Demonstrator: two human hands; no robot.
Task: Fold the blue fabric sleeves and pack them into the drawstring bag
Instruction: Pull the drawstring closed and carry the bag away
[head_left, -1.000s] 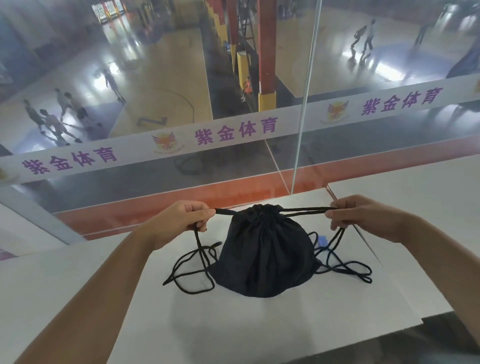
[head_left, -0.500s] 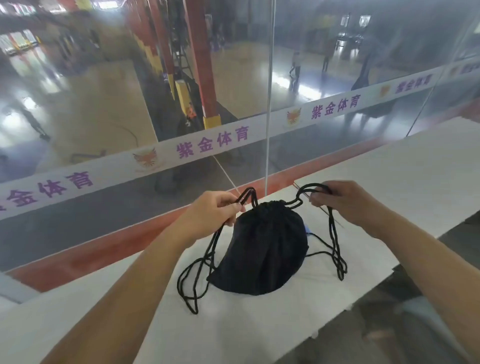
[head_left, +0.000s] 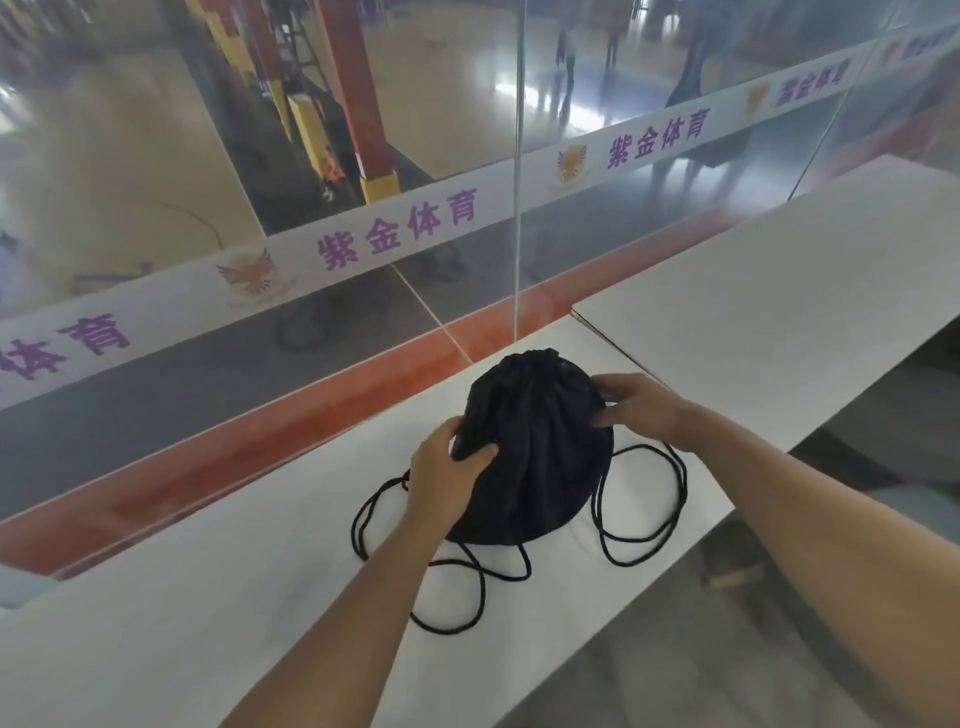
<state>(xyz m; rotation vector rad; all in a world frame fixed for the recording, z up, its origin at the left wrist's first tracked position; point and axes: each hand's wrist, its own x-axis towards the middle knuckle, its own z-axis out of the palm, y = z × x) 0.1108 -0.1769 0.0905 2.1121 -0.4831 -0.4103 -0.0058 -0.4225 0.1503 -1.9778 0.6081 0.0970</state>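
Bag (head_left: 535, 457) on bench (head_left: 249, 597), mouth cinched, cords (head_left: 652, 525) lying loose beside. Our left hand (head_left: 447, 483) pinches cloth at left side, right hand (head_left: 641, 408) grips right side. We judge bag soft, light, saggy; better to hold near neck.

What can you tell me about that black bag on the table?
The bag is black, of soft matte cloth, rounded and bulging as if full. Its mouth is puckered shut at the far end. It lies on the white table, near the glass wall, with its thin black cords lying in loose loops on both sides and in front. The left hand grips its left side; the right hand holds its right side.
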